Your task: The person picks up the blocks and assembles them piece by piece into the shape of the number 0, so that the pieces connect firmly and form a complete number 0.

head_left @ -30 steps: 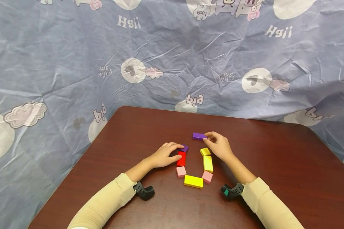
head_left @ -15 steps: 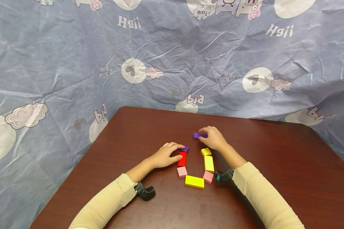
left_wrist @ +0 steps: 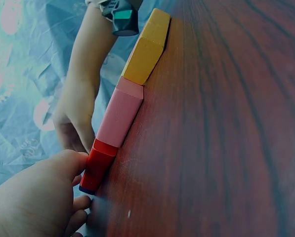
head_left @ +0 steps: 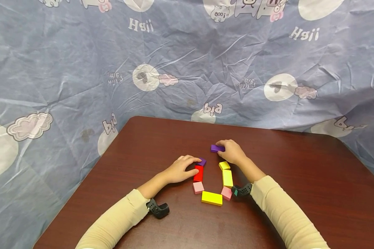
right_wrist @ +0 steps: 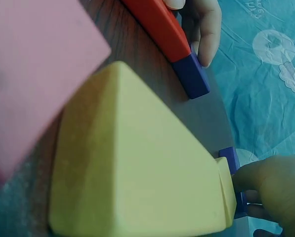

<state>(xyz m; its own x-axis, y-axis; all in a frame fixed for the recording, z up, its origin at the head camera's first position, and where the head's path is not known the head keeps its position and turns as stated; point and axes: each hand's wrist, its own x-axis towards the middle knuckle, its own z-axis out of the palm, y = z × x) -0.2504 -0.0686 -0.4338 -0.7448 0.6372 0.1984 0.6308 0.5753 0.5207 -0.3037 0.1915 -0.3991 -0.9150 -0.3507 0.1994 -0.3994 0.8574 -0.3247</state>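
Observation:
In the head view my left hand (head_left: 179, 170) rests by a red block (head_left: 198, 177), its thumb on that block and a fingertip touching a small purple block (head_left: 202, 161). Farther back, my right hand (head_left: 232, 152) holds a longer purple block (head_left: 214, 148) at its right end, thumb on the near side and fingers over the far side. This block lies apart from the small purple one. Nearer the right arm, a small yellow block (head_left: 224, 165) touches a longer yellow block (head_left: 227, 178). The right wrist view shows the right hand partly hidden behind yellow blocks.
Two pink blocks (head_left: 198, 187) and a yellow block (head_left: 212, 198) form the near end of the U-shaped row. All lie on a dark brown table (head_left: 162, 138). A patterned blue cloth (head_left: 180, 52) hangs behind the table's far edge.
My right hand has shifted left along the long purple block and now has its thumb and fingers about it. The left hand and the other blocks have stayed in place.

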